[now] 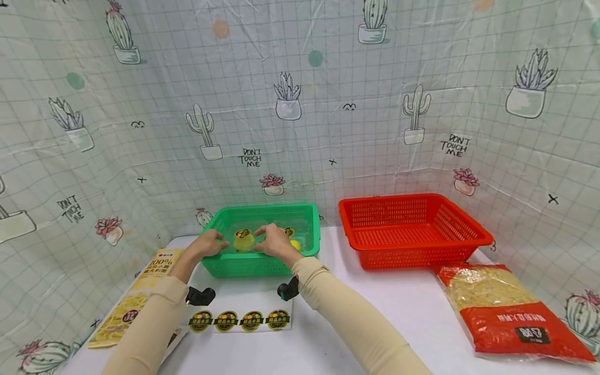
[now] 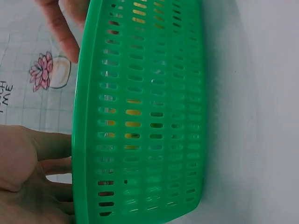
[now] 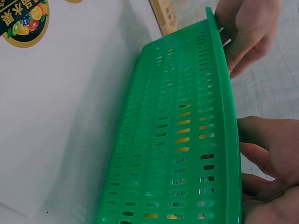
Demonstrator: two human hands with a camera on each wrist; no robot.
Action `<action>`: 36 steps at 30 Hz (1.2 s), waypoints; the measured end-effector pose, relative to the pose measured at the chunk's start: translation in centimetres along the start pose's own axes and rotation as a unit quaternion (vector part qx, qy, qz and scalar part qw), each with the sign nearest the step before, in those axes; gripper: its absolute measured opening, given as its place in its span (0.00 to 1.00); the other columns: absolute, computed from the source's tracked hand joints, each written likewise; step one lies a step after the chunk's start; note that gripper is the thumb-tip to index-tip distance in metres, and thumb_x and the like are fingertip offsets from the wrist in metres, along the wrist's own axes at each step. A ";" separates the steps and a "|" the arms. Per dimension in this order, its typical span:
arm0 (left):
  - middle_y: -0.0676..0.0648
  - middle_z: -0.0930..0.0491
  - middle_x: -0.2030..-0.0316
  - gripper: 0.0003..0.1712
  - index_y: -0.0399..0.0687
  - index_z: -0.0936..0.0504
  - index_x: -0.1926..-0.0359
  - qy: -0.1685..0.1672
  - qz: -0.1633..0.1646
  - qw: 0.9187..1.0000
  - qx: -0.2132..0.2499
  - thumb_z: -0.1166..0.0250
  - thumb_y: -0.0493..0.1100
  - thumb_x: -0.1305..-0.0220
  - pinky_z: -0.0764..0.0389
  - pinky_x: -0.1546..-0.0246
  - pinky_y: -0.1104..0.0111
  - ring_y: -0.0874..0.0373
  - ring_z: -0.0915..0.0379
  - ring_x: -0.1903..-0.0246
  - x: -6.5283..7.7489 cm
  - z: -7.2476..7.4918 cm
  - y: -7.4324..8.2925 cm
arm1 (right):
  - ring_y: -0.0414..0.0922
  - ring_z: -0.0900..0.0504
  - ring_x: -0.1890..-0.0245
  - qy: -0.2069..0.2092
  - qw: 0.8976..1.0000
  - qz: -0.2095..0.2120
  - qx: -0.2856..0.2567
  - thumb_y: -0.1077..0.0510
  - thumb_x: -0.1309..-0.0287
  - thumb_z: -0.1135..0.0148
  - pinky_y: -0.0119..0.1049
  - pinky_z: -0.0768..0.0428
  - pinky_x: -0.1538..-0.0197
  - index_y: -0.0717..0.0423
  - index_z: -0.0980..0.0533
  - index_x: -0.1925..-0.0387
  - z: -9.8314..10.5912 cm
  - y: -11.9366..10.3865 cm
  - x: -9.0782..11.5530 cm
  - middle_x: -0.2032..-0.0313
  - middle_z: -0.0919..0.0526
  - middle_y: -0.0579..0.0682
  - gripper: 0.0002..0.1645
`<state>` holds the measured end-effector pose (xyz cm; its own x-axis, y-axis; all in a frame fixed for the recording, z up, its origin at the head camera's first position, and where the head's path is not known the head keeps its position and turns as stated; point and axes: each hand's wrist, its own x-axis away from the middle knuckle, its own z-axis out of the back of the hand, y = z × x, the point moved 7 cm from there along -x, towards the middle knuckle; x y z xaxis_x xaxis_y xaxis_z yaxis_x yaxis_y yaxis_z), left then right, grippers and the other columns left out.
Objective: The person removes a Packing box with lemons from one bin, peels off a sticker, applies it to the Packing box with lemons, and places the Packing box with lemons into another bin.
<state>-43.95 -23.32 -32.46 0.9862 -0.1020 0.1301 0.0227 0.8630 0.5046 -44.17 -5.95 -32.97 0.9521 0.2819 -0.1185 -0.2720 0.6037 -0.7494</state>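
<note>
A green perforated basket (image 1: 262, 264) stands at the table's back left. Inside lies a clear package (image 1: 244, 242) showing yellow contents under a black-and-gold label. Another such label (image 1: 289, 232) and a yellow round item (image 1: 295, 244) are partly hidden behind my right hand (image 1: 274, 240). That hand reaches over the front rim, its fingers loosely bent beside the package, with a gap between thumb and forefinger. My left hand (image 1: 208, 244) is over the basket's left end, fingers spread and apart from the package. Both wrist views see mostly the basket's slotted wall (image 2: 145, 112), which hides the fingertips.
A red perforated basket (image 1: 412, 255) stands at the back right. In front of it lies a red-and-clear bag of pasta (image 1: 511, 312). A yellow pasta package (image 1: 126, 307) lies at the left, and a white sheet of round fruit stickers (image 1: 251, 321) lies before the green basket.
</note>
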 end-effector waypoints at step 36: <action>0.22 0.39 0.35 0.27 0.17 0.37 0.36 0.010 -0.039 0.995 -0.087 0.48 0.35 0.29 0.34 0.35 0.44 0.27 0.44 0.33 -0.2 -0.3 0.8 | 0.55 0.26 0.38 -0.033 0.999 0.013 0.001 0.54 0.39 0.33 0.47 0.21 0.42 0.59 0.19 0.46 -0.1 -0.1 0.3 0.42 0.20 0.55 0.22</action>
<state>-44.03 -22.47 -32.33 0.9834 -0.1637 0.0783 0.1257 0.9258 0.3564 -43.86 -6.00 -33.03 0.9338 0.3451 -0.0945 -0.2963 0.5978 -0.7449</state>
